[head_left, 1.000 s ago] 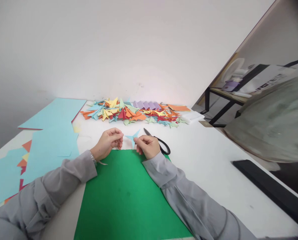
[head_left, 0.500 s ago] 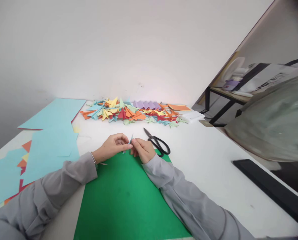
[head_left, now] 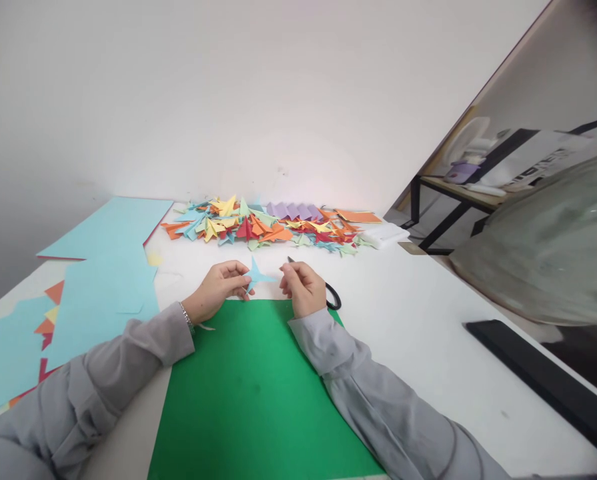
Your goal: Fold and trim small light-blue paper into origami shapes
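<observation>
Forearms (head_left: 128,353) angled inward, left grip (head_left: 221,287) pinched on pointed blue paper (head_left: 255,275) (right grip (head_left: 305,291) curled closed)

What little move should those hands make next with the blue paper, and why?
I'd suggest the right hand lightly pinch the nearest tip of the light-blue paper star. The left hand alone grips the star, on its opposite side, and that free tip points at the right hand across a small gap, so it's probably the easiest part to take.
</observation>
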The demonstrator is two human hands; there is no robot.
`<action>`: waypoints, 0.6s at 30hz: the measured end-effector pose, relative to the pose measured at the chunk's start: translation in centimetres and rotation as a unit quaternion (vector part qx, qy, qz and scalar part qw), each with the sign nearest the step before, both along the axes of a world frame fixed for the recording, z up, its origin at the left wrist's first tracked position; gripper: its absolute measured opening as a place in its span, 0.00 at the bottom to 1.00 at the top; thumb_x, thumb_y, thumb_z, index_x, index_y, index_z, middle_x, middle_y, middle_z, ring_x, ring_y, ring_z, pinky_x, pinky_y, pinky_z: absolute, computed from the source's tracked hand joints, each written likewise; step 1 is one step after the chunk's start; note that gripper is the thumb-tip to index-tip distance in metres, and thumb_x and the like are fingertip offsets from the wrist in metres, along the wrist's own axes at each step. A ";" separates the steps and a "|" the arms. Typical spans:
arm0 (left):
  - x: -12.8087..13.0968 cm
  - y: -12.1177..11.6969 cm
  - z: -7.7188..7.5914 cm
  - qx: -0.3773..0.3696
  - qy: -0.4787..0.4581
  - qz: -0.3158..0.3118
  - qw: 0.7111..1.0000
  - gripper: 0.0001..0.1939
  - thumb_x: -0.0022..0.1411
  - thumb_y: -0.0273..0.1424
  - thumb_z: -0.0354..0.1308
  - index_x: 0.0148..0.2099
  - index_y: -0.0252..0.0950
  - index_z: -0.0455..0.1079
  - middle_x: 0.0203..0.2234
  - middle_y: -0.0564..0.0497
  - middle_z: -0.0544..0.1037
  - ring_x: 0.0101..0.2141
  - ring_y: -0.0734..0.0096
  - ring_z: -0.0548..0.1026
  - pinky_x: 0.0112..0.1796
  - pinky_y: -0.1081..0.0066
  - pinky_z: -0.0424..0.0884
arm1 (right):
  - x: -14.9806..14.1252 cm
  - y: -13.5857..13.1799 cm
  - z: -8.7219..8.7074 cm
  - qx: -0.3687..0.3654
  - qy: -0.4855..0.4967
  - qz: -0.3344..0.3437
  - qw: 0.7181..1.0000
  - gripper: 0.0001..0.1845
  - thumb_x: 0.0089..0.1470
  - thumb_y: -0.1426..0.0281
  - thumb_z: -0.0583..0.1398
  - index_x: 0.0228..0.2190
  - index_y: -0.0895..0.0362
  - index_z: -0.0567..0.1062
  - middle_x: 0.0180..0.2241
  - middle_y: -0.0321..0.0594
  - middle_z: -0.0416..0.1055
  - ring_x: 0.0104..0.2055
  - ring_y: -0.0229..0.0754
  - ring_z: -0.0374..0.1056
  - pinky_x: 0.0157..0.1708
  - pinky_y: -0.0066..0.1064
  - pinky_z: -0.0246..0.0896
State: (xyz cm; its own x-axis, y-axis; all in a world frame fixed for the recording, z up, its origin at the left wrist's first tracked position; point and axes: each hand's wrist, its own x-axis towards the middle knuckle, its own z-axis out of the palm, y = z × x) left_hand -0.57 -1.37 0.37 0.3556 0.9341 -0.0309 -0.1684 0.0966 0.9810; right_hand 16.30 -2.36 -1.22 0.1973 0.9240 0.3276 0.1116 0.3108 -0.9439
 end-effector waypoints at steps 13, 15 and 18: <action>-0.1 0.1 -0.5 0.069 0.048 -0.037 0.996 0.11 0.46 0.32 0.63 0.32 0.32 0.68 0.22 0.53 0.73 0.24 0.76 0.71 0.26 0.74 0.67 | -1.3 -0.3 -0.4 -0.093 0.080 0.201 0.972 0.15 0.35 0.62 0.65 0.21 0.58 0.68 0.16 0.32 0.68 0.16 0.33 0.63 0.12 0.23 0.58; -0.1 0.1 -0.5 0.070 0.054 -0.036 0.995 0.11 0.45 0.32 0.63 0.31 0.31 0.69 0.21 0.52 0.73 0.23 0.76 0.71 0.26 0.74 0.67 | -1.2 -0.3 -0.4 -0.089 0.081 0.204 0.972 0.15 0.35 0.63 0.65 0.22 0.58 0.68 0.16 0.32 0.68 0.16 0.33 0.64 0.13 0.23 0.58; -0.2 0.2 -0.5 0.059 0.057 -0.037 0.996 0.10 0.44 0.31 0.64 0.28 0.31 0.69 0.19 0.53 0.72 0.22 0.76 0.71 0.27 0.74 0.67 | -1.3 -0.4 -0.2 -0.083 0.087 0.218 0.969 0.15 0.36 0.63 0.66 0.24 0.58 0.68 0.18 0.32 0.70 0.17 0.33 0.64 0.13 0.23 0.59</action>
State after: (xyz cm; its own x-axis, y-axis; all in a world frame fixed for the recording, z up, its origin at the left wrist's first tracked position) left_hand -0.81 -1.20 -0.09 0.4234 0.9054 0.0327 -0.0518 -0.0118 0.9986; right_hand 14.99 -2.81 -1.46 -0.1841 0.9692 0.1634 -0.1611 0.1342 -0.9778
